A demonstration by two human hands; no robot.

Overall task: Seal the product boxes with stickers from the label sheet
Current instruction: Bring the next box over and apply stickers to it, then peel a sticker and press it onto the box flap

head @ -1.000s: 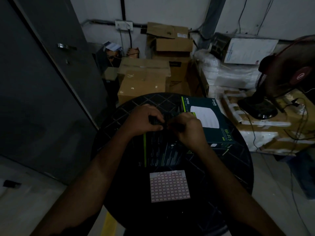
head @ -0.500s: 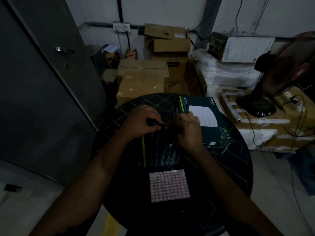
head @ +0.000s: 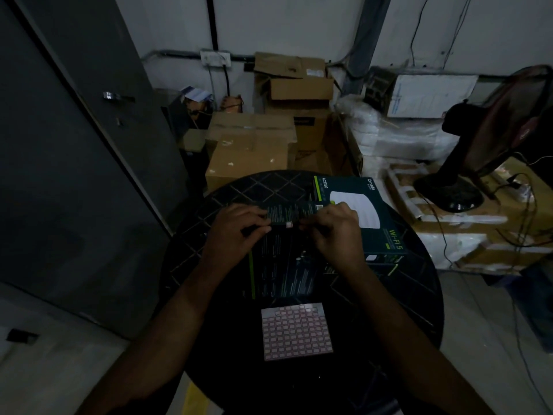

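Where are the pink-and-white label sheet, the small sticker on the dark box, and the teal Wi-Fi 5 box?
Pink-and-white label sheet [head: 297, 331], head view, middle of the grid.
Small sticker [head: 288, 225], head view, on the dark box's far edge between the hands.
Teal Wi-Fi 5 box [head: 386, 232], head view, bare top face.

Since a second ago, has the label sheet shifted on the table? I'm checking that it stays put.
No. The label sheet lies just below the near box, as before, toward the near rim of the table.

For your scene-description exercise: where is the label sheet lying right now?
In the head view, the label sheet lies flat on the near part of the round black table, centred between the forearms, just in front of the dark product box that both hands work on.
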